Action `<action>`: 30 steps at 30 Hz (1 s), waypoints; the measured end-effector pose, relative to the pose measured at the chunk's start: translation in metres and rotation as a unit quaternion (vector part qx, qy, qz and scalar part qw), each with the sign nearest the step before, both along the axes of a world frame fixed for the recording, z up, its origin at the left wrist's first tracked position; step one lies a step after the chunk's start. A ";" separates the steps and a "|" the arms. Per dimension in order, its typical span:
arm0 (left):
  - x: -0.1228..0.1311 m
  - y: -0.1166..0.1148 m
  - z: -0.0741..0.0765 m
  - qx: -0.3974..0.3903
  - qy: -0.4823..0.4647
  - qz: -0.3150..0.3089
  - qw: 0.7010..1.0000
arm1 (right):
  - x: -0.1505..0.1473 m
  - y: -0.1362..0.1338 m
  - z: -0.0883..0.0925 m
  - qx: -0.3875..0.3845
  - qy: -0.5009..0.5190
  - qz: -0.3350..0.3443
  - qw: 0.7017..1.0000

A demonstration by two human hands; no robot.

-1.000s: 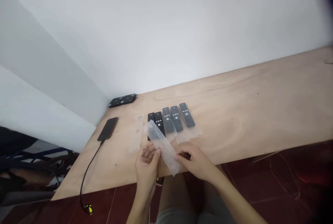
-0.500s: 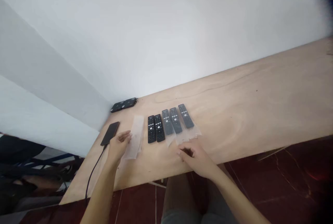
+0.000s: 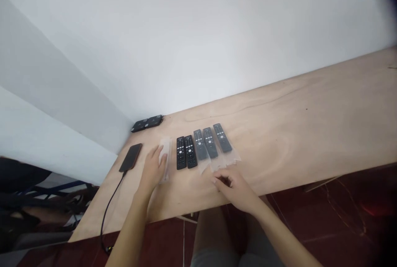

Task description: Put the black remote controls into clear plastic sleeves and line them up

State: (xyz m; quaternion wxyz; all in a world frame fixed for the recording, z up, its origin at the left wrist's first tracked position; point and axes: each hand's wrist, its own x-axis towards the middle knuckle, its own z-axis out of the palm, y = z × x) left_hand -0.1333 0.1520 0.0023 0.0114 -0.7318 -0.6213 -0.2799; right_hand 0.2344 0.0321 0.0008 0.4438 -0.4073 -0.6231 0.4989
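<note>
The left hand lies open on an empty clear plastic sleeve, just left of the row of remote controls; flat fingers suit thin film, sparing it creases; the right hand, loosely curled, grips nothing just below the row; three remotes sit sleeved; two lie bare.

white wall above plywood table

My left hand is stretched forward, palm down, fingers together and nearly straight, my left forearm coming up from the bottom. My right hand is palm down, fingers loosely curled, well apart from the left, my right forearm angled in.
</note>
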 end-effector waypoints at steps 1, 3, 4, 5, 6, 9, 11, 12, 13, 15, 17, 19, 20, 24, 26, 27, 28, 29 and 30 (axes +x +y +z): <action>0.003 0.002 -0.003 -0.005 0.015 -0.022 1.000 | 0.000 0.000 0.000 -0.002 0.001 0.001 1.000; 0.007 0.005 -0.010 -0.014 0.038 -0.052 0.998 | -0.001 0.000 -0.001 -0.009 0.004 0.002 1.000; 0.009 0.005 -0.012 -0.014 0.046 -0.059 0.997 | -0.001 -0.001 -0.001 -0.011 0.003 0.002 1.000; 0.011 0.005 -0.012 -0.010 0.053 -0.063 0.997 | -0.001 -0.001 0.000 -0.011 0.001 0.000 1.000; 0.013 0.002 -0.011 -0.002 0.057 -0.064 0.996 | -0.001 -0.001 0.000 -0.009 -0.002 -0.003 1.000; 0.029 -0.014 -0.003 0.035 0.060 -0.064 0.996 | -0.002 -0.001 0.001 0.001 -0.019 -0.013 1.000; 0.048 -0.031 0.002 0.050 0.056 -0.079 0.994 | -0.002 -0.001 0.001 0.004 -0.031 -0.015 0.999; 0.058 -0.039 0.002 0.049 0.048 -0.103 0.992 | -0.002 0.000 0.000 0.006 -0.036 -0.016 0.999; 0.068 -0.047 0.001 0.042 0.044 -0.124 0.990 | -0.002 -0.001 -0.001 0.007 -0.039 -0.019 0.999; 0.085 -0.057 -0.006 0.034 0.032 -0.139 0.989 | -0.002 -0.002 -0.003 0.013 -0.047 -0.029 0.998; 0.094 -0.061 -0.014 0.040 0.019 -0.137 0.990 | -0.003 -0.004 -0.005 0.022 -0.060 -0.039 0.997; 0.097 -0.061 -0.020 0.058 0.005 -0.133 0.989 | -0.005 -0.006 -0.005 0.034 -0.080 -0.043 0.995; 0.096 -0.060 -0.022 0.067 0.000 -0.134 0.989 | -0.006 -0.005 -0.005 0.046 -0.093 -0.047 0.994; 0.095 -0.059 -0.024 0.085 -0.014 -0.146 0.986 | -0.014 0.013 0.000 0.153 -0.181 -0.094 0.967; 0.096 -0.060 -0.024 0.086 -0.020 -0.145 0.986 | -0.019 0.028 0.004 0.213 -0.258 -0.111 0.936; 0.096 -0.061 -0.024 0.086 -0.022 -0.142 0.986 | -0.022 0.035 0.006 0.234 -0.300 -0.111 0.918; 0.097 -0.061 -0.024 0.085 -0.024 -0.140 0.986 | -0.026 0.041 0.007 0.248 -0.342 -0.104 0.900; 0.098 -0.062 -0.024 0.084 -0.025 -0.139 0.986 | -0.029 0.045 0.007 0.258 -0.380 -0.094 0.883; 0.098 -0.062 -0.024 0.082 -0.026 -0.139 0.987 | -0.032 0.048 0.007 0.266 -0.410 -0.081 0.869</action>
